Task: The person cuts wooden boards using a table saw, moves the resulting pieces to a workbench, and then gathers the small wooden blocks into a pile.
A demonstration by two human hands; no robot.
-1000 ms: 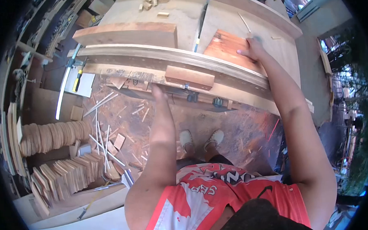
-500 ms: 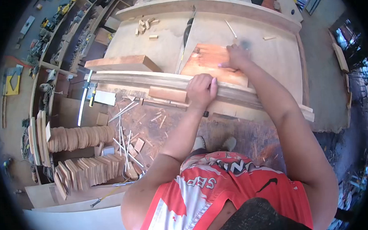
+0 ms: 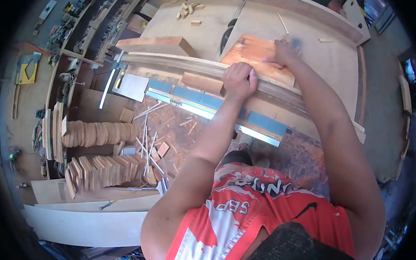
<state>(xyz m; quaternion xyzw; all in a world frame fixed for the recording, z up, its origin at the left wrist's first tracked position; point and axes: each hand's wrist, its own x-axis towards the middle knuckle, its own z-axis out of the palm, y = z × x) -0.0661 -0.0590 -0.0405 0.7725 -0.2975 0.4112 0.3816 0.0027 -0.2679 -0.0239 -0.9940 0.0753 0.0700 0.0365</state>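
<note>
The worktop [image 3: 333,66], pale, is seen across the upper half, slanted down to the right. The right arm [image 3: 330,113] is stretched forward and up-left, elbow slightly bent; the left arm [image 3: 206,148] is bent more and angled up-right. A rail [image 3: 182,63] is laid along the worktop's near side, long axis from upper left to lower right. Below it a blue-and-silver bar [image 3: 181,103] is seen, roughly parallel, crossed over by the left forearm. A beam [image 3: 148,45] is placed behind the rail's left part. A reddish board [image 3: 248,49] is laid flat on the worktop just behind the rail, right of the beam; its long axis looks aligned with the rail, ends pointed up-left and down-right. The left hand [image 3: 240,81] is set over the rail near mid-length, knuckles up, fingers clenched over its top. The right hand [image 3: 284,54] is rested at the board's right part, thumb laid over the face, fingers bent near the far edge; whether the board is gripped cannot be told. A block [image 3: 201,82] is placed before the rail. A stick [image 3: 283,23] and offcuts [image 3: 186,10] are seen farther back.
</note>
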